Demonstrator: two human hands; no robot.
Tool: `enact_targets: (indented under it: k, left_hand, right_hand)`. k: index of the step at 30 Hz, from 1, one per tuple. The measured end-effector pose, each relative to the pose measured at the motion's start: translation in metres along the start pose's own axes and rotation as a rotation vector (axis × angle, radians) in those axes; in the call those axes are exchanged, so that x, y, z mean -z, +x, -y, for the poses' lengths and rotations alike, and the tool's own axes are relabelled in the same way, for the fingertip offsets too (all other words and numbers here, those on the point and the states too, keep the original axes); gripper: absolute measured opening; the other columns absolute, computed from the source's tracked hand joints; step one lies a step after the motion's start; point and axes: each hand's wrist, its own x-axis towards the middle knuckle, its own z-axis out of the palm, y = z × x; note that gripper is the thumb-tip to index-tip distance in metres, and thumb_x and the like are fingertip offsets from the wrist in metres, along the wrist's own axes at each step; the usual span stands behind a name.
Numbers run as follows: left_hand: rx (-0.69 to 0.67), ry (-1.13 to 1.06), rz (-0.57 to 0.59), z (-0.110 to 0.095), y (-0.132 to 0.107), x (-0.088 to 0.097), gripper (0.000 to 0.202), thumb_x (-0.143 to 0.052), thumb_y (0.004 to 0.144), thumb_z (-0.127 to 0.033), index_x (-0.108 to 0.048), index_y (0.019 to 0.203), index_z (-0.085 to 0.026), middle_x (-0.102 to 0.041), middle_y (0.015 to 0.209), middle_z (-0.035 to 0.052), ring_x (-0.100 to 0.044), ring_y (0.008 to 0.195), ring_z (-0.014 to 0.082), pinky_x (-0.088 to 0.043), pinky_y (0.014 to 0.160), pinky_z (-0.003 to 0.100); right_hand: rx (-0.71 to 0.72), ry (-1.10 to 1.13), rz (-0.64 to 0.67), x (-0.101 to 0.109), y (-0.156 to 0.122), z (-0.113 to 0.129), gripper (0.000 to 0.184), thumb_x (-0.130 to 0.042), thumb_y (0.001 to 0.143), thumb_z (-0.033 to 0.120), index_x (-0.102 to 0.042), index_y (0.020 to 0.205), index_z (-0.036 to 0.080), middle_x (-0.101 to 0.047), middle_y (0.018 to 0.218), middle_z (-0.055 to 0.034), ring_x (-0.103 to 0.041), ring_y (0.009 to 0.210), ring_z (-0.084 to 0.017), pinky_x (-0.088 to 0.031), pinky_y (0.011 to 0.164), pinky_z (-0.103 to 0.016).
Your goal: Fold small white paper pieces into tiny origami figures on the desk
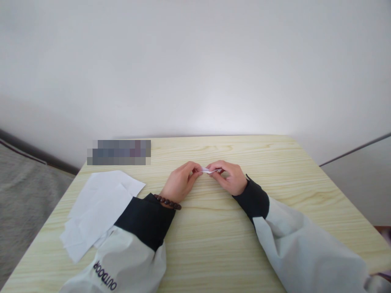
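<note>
nearest the camera, two pale grey sleeves reach in: the left sleeve from seven o'clock, the right sleeve from four. they lead to the left hand and the right hand, each with thumb and fingers pinched together on one end of a small white paper piece, just six o'clock of the view's centre, above the wooden table. the step in hand looks like folding or creasing it; the next move, i judge, calls for a light, even pinch at both ends. loose white sheets overlap at eight o'clock. dark lettering on the left sleeve reads "outdoor" in capitals. at nine o'clock a pixelated patch hides whatever lies there, so any label is unreadable. no brand shows on the paper.
</note>
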Motion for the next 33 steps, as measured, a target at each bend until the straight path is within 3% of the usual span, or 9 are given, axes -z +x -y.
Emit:
enact_targets:
  k: [5, 11, 20, 26, 30, 33]
  left_hand:
    - [0.053, -0.102, -0.062, 0.0022, 0.0006, -0.0023, 0.013, -0.053, 0.084, -0.031, -0.056, 0.087, -0.019, -0.063, 0.079, -0.0005, -0.057, 0.066, 0.0120, -0.045, 0.063, 0.024]
    - [0.094, -0.159, -0.085, 0.0019, 0.0003, -0.0012, 0.033, -0.057, 0.080, -0.029, -0.051, 0.111, -0.020, -0.067, 0.082, -0.0005, -0.061, 0.068, 0.0124, -0.048, 0.064, 0.024]
    - [0.154, -0.248, -0.085, -0.0024, 0.0022, 0.0012, 0.018, -0.057, 0.080, -0.035, -0.064, 0.082, -0.019, -0.069, 0.079, 0.0015, -0.063, 0.068, 0.0137, -0.049, 0.064, 0.024]
    - [0.173, -0.270, -0.140, -0.0029, 0.0022, 0.0004, 0.021, -0.061, 0.076, -0.038, -0.062, 0.083, -0.018, -0.068, 0.078, 0.0016, -0.062, 0.067, 0.0138, -0.050, 0.064, 0.025]
    - [0.233, -0.281, -0.177, -0.0017, 0.0027, 0.0012, 0.022, -0.061, 0.076, -0.038, -0.063, 0.083, -0.017, -0.067, 0.077, 0.0025, -0.062, 0.067, 0.0139, -0.049, 0.063, 0.025]
    - [0.277, -0.301, -0.193, -0.0010, 0.0034, 0.0020, 0.023, -0.062, 0.075, -0.038, -0.062, 0.082, -0.017, -0.067, 0.076, 0.0029, -0.062, 0.067, 0.0143, -0.049, 0.062, 0.025]
  right_hand:
    - [-0.056, -0.027, -0.014, -0.0003, 0.0000, 0.0016, 0.006, -0.056, 0.082, 0.025, -0.058, 0.083, 0.018, -0.069, 0.080, -0.0029, -0.062, 0.064, -0.011, -0.050, 0.061, -0.022]
    - [-0.071, -0.034, -0.017, -0.0007, -0.0002, 0.0018, 0.009, -0.056, 0.083, 0.027, -0.058, 0.082, 0.019, -0.068, 0.078, -0.0023, -0.062, 0.065, -0.011, -0.050, 0.062, -0.022]
    - [-0.122, -0.018, -0.012, -0.0008, 0.0001, -0.0001, 0.011, -0.055, 0.083, 0.030, -0.058, 0.082, 0.019, -0.067, 0.073, -0.0014, -0.062, 0.063, -0.011, -0.050, 0.061, -0.023]
    - [-0.176, 0.066, -0.016, -0.0035, -0.0011, -0.0026, 0.014, -0.057, 0.082, 0.032, -0.057, 0.087, 0.020, -0.069, 0.076, -0.0025, -0.064, 0.060, -0.012, -0.053, 0.059, -0.023]
    - [-0.232, 0.194, 0.005, -0.0028, -0.0017, -0.0013, 0.023, -0.055, 0.083, 0.032, -0.057, 0.101, 0.018, -0.071, 0.087, -0.0061, -0.067, 0.063, -0.013, -0.054, 0.057, -0.022]
    - [-0.277, 0.242, 0.032, -0.0022, -0.0016, -0.0010, 0.027, -0.048, 0.087, 0.033, -0.057, 0.106, 0.016, -0.071, 0.081, -0.0060, -0.067, 0.061, -0.012, -0.053, 0.053, -0.021]
